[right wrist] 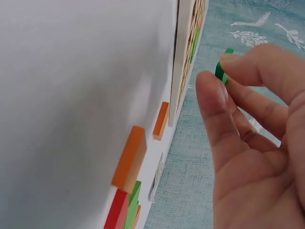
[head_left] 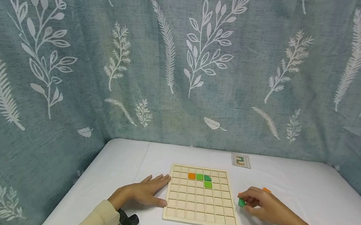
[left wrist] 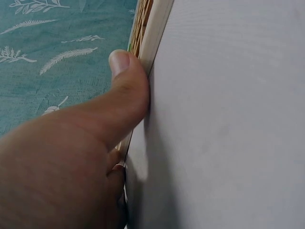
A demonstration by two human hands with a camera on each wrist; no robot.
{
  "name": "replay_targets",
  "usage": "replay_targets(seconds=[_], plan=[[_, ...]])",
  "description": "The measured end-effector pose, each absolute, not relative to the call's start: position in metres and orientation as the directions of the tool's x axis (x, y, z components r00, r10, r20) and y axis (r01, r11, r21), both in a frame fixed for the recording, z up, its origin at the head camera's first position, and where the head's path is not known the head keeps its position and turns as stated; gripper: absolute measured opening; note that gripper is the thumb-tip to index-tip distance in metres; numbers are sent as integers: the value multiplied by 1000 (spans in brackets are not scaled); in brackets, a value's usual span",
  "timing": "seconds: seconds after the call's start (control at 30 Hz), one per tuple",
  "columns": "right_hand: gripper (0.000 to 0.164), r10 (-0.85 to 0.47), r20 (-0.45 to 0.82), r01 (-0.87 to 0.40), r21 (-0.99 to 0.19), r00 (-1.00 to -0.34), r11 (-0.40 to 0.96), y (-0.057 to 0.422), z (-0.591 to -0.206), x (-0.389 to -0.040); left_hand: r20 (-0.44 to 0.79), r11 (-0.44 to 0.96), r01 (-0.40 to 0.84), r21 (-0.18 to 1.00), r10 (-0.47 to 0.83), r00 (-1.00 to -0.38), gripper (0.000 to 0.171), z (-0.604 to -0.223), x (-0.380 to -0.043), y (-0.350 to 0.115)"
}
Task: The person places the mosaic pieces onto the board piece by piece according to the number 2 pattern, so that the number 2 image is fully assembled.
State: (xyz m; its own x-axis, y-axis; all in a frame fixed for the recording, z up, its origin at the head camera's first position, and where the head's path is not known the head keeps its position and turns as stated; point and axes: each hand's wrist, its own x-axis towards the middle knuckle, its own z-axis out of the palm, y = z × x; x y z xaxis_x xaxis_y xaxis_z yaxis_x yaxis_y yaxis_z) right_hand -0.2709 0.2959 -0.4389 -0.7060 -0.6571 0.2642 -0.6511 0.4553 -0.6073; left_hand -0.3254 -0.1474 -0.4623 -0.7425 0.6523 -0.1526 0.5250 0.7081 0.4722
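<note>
A wooden grid board (head_left: 202, 208) lies on the white table, with an orange square tile (head_left: 191, 176), two light green tiles (head_left: 199, 177) and a dark green tile with a rounded corner (head_left: 207, 178) in its upper cells. My left hand (head_left: 146, 192) rests at the board's left edge, fingers extended; in the left wrist view its thumb (left wrist: 128, 88) touches the rim. Just right of the board, my right hand (head_left: 265, 207) pinches a green tile (right wrist: 220, 71) between thumb and fingertips, raised off the table. The tile's exact shape is partly hidden by the fingers.
Loose orange tiles (right wrist: 129, 160), a red tile (right wrist: 116, 212) and a light green tile (right wrist: 133, 202) lie on the table near my right hand. A small card with a coloured grid pattern (head_left: 240, 160) lies beyond the board, near the leaf-patterned curtain (head_left: 172, 119).
</note>
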Motion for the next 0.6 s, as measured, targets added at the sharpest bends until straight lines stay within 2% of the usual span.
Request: replay_targets(seconds=[0.17, 0.4, 0.6], plan=[[30, -633, 216, -606, -618, -744, 501, 293, -433, -273, -145, 701, 532, 476, 659, -738, 95, -464, -327, -148], [34, -653, 202, -591, -667, -730, 454, 287, -431, -277, -144, 698, 535, 476, 662, -735, 95, -462, -329, -148], [36, -638, 169, -555, -686, -751, 471, 278, -435, -282, -152, 706, 524, 476, 653, -742, 96, -465, -328, -149]])
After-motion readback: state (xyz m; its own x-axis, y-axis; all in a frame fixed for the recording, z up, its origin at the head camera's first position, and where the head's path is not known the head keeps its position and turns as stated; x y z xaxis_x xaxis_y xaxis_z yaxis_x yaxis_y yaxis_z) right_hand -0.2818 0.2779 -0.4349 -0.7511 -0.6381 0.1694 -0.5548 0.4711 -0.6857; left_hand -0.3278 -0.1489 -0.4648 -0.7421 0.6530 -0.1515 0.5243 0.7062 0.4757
